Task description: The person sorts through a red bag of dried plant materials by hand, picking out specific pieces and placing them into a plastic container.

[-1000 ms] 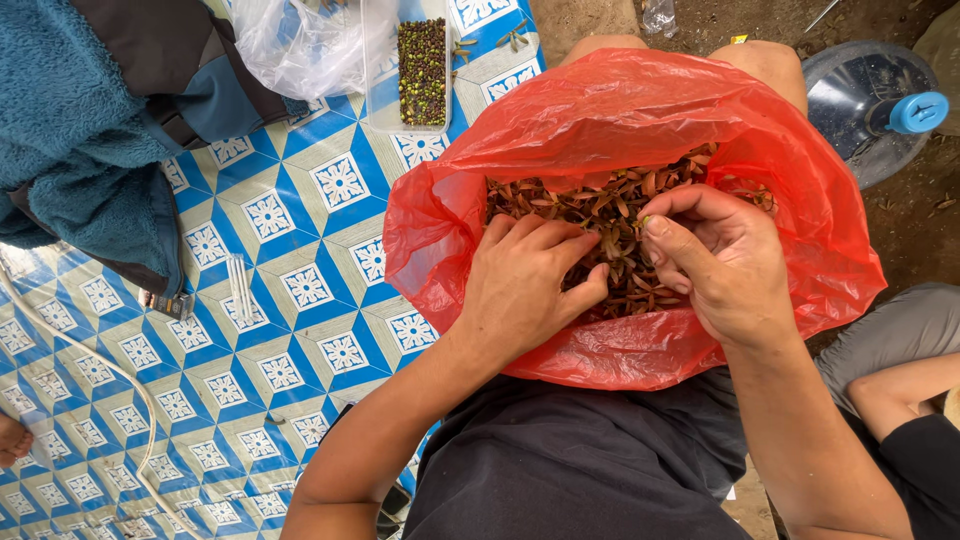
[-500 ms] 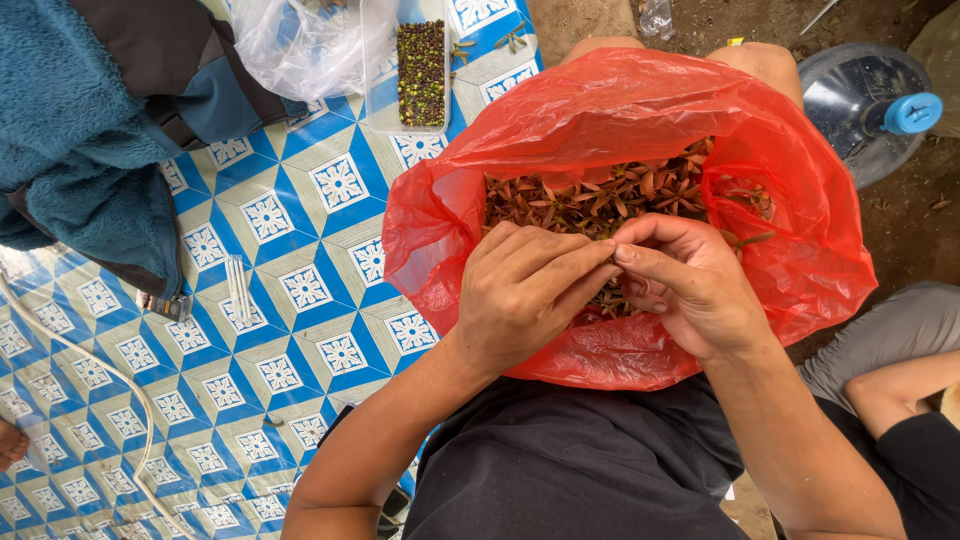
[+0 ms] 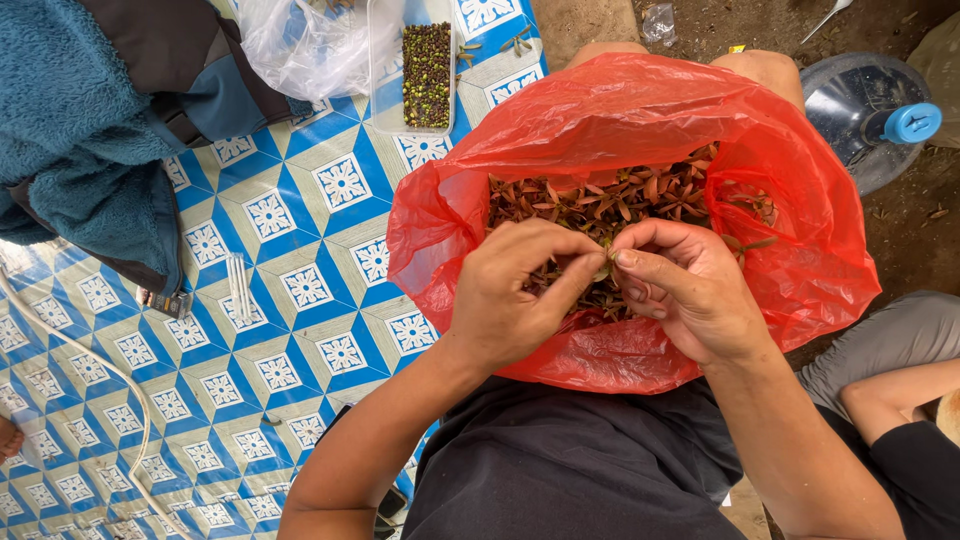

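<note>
Where both hands' fingers pinch together on one piece: reddish-brown dried bits [image 3: 620,200], red bag [image 3: 640,110].

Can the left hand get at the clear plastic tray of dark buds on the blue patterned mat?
Probably yes. The left hand is busy at the red plastic bag, but the clear tray lies open on the mat ahead to the left, with bare mat between them.

Bag [image 3: 640,130] on lap; tray [image 3: 385,95] left, jug [image 3: 860,110] right.
</note>
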